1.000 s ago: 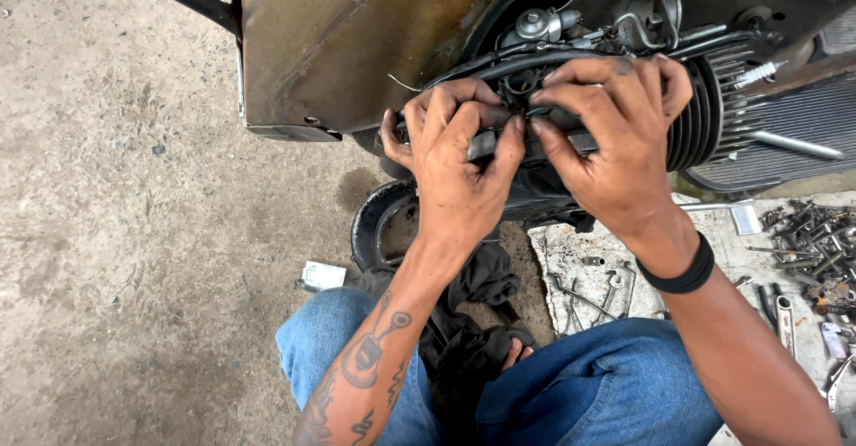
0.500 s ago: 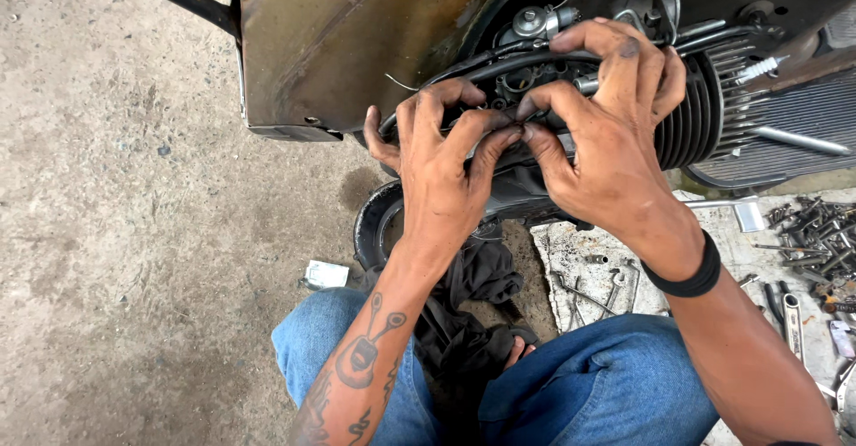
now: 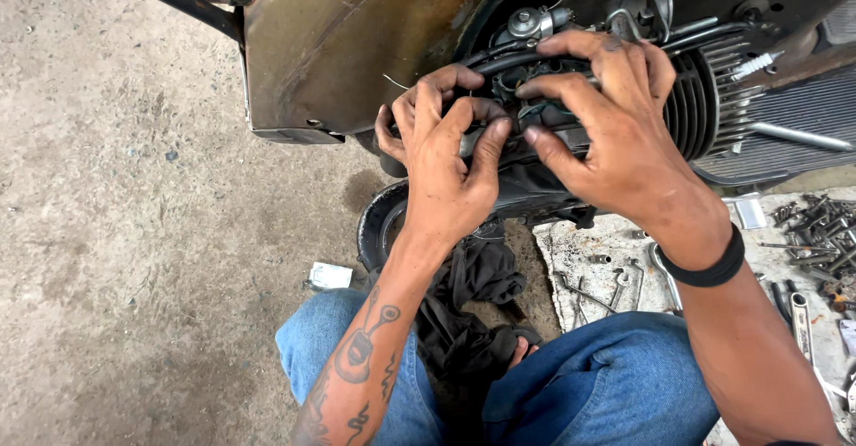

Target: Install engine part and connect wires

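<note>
Left hand (image 3: 446,174) and right hand (image 3: 615,134) pinch black cable bundle (image 3: 508,61), twelve o'clock of knees; likely stiff, greasy—grip near engine fins (image 3: 695,111).

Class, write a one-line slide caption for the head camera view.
Left hand and right hand grip black cables beside a finned engine cylinder.

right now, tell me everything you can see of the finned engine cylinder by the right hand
The finned engine cylinder is dark, grimy metal with close-set parallel cooling fins, lying on its side under the rusty body panel. The right hand covers its left part, fingers curled over black cables. The left hand works just beside it.
</note>
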